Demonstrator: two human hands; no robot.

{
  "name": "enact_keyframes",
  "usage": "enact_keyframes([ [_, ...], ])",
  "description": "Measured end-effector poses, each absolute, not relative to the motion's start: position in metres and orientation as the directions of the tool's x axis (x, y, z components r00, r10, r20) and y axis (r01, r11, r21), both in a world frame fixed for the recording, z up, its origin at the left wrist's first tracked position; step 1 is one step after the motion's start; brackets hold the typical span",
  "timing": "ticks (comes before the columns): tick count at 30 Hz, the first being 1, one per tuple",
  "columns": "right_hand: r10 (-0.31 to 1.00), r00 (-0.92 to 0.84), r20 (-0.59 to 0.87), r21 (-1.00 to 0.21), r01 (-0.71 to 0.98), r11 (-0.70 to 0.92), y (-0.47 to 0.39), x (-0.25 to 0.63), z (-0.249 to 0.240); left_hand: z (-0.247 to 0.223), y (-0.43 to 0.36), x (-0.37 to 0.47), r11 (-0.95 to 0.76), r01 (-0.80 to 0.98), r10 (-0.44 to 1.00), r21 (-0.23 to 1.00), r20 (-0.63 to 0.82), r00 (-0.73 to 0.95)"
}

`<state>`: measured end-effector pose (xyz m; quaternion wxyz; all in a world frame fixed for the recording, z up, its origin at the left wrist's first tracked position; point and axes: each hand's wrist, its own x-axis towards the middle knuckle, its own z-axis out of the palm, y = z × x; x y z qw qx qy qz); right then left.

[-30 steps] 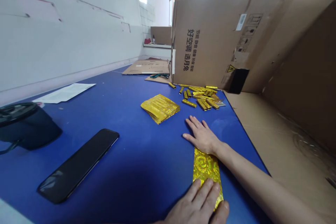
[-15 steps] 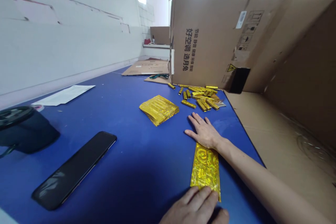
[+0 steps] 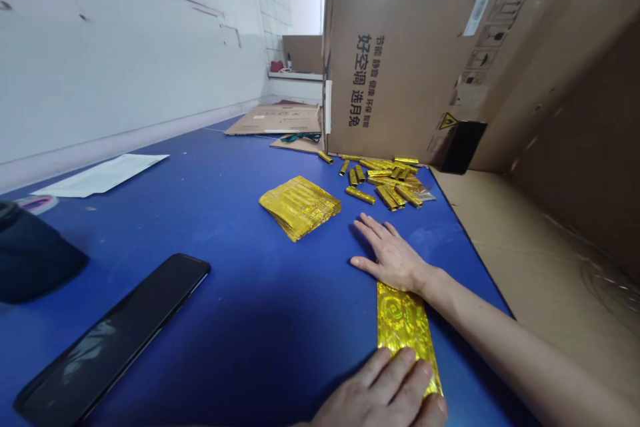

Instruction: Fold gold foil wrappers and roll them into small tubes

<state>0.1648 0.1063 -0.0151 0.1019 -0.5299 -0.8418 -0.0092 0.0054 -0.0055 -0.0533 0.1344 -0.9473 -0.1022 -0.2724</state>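
A gold foil strip (image 3: 404,320) lies flat on the blue table, running between my hands. My right hand (image 3: 393,255) lies palm down over the strip's far end, fingers spread and thumb out to the left. At the near end, my left hand (image 3: 385,390) rests its fingers flat on the foil; the frame's bottom edge cuts off part of this hand. A fanned stack of flat gold sheets (image 3: 300,207) sits left of my right hand. Beyond it are several small gold tubes (image 3: 360,195), loosely piled before the cardboard box.
A large cardboard box (image 3: 410,60) stands at the back right. On the left are a black phone (image 3: 115,340), a dark cup-like container (image 3: 37,257) and a white paper (image 3: 103,175). Flat cardboard (image 3: 275,119) lies farther back.
The view has shifted slightly, with the phone and dark container now farther left in the frame. My left hand's fingers sit a little farther up the strip. My right hand stays at its far end.
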Motion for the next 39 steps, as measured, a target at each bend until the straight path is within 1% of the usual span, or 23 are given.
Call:
enact_keyframes([
  [5, 0.929, -0.273, 0.249, -0.073, 0.952, 0.299, 0.122, 0.18, -0.014, -0.053, -0.005, 0.003, -0.935, 0.266, 0.107, -0.236, 0.527, 0.843],
  [7, 0.936, -0.224, 0.273, -0.096, 0.961, 0.258, 0.117, 0.18, -0.009, -0.051, -0.005, 0.003, -0.932, 0.27, 0.105, -0.243, 0.531, 0.841],
  [9, 0.939, -0.202, 0.279, -0.145, 0.957, 0.25, 0.099, 0.175, -0.003, -0.051, -0.005, 0.004, -0.931, 0.269, 0.104, -0.247, 0.527, 0.843],
  [10, 0.937, -0.221, 0.272, -0.165, 0.948, 0.272, 0.087, 0.17, 0.0, -0.051, -0.006, 0.005, -0.931, 0.271, 0.105, -0.246, 0.53, 0.841],
  [11, 0.93, -0.277, 0.242, -0.174, 0.93, 0.322, 0.073, 0.164, 0.003, -0.051, -0.006, 0.006, -0.931, 0.275, 0.108, -0.24, 0.538, 0.836],
  [14, 0.876, -0.477, 0.07, -0.216, 0.85, 0.48, 0.04, 0.147, 0.004, -0.052, -0.008, 0.009, -0.933, 0.314, 0.155, -0.176, 0.591, 0.792],
  [15, 0.862, -0.507, 0.032, -0.226, 0.836, 0.5, 0.034, 0.144, 0.002, -0.052, -0.008, 0.009, -0.934, 0.319, 0.164, -0.163, 0.598, 0.785],
  [17, 0.868, -0.497, 0.013, -0.213, 0.847, 0.488, 0.036, 0.143, -0.003, -0.053, -0.009, 0.009, -0.933, 0.315, 0.154, -0.177, 0.594, 0.79],
  [19, 0.884, -0.465, 0.037, -0.186, 0.866, 0.464, 0.051, 0.148, -0.008, -0.053, -0.008, 0.007, -0.93, 0.296, 0.128, -0.216, 0.565, 0.815],
  [21, 0.897, -0.437, 0.067, -0.162, 0.882, 0.442, 0.072, 0.155, -0.012, -0.052, -0.008, 0.005, -0.93, 0.287, 0.125, -0.23, 0.538, 0.834],
  [23, 0.929, -0.359, 0.092, -0.15, 0.917, 0.369, 0.091, 0.161, -0.014, -0.051, -0.008, 0.003, -0.932, 0.28, 0.128, -0.23, 0.514, 0.848],
  [25, 0.946, -0.303, 0.115, -0.151, 0.936, 0.318, 0.102, 0.165, -0.016, -0.052, -0.009, 0.002, -0.932, 0.281, 0.126, -0.231, 0.52, 0.845],
  [28, 0.938, -0.31, 0.155, -0.133, 0.934, 0.33, 0.106, 0.166, -0.017, -0.054, -0.012, 0.004, -0.929, 0.298, 0.132, -0.22, 0.555, 0.821],
  [30, 0.927, -0.334, 0.169, -0.114, 0.928, 0.355, 0.103, 0.164, -0.017, -0.049, -0.013, 0.007, -0.934, 0.304, 0.156, -0.186, 0.553, 0.819],
  [32, 0.917, -0.361, 0.167, -0.099, 0.92, 0.38, 0.099, 0.163, -0.017, -0.036, -0.012, 0.008, -0.953, 0.282, 0.193, -0.113, 0.491, 0.849],
  [33, 0.913, -0.374, 0.164, -0.093, 0.915, 0.392, 0.098, 0.162, -0.017, -0.026, -0.01, 0.007, -0.961, 0.271, 0.226, -0.048, 0.426, 0.876],
  [34, 0.909, -0.384, 0.163, -0.087, 0.912, 0.401, 0.097, 0.161, -0.016, -0.015, -0.008, 0.006, -0.974, 0.223, 0.219, 0.027, 0.35, 0.911],
  [35, 0.907, -0.39, 0.162, -0.084, 0.91, 0.406, 0.096, 0.16, -0.016, -0.005, -0.006, 0.005, -0.967, 0.226, 0.25, 0.117, 0.26, 0.933],
  [36, 0.905, -0.393, 0.161, -0.082, 0.909, 0.409, 0.095, 0.16, -0.016, 0.004, -0.003, 0.003, -0.959, 0.224, 0.258, 0.175, 0.208, 0.944],
  [37, 0.905, -0.394, 0.161, -0.083, 0.908, 0.41, 0.094, 0.159, -0.015, 0.011, -0.001, 0.001, -0.946, 0.254, 0.293, 0.2, 0.193, 0.937],
  [38, 0.905, -0.394, 0.162, -0.084, 0.908, 0.411, 0.093, 0.159, -0.015, 0.015, 0.0, -0.001, -0.945, 0.255, 0.292, 0.206, 0.174, 0.941],
  [39, 0.903, -0.395, 0.166, -0.086, 0.907, 0.413, 0.093, 0.159, -0.014, 0.016, 0.001, -0.002, -0.952, 0.226, 0.255, 0.205, 0.13, 0.958],
])
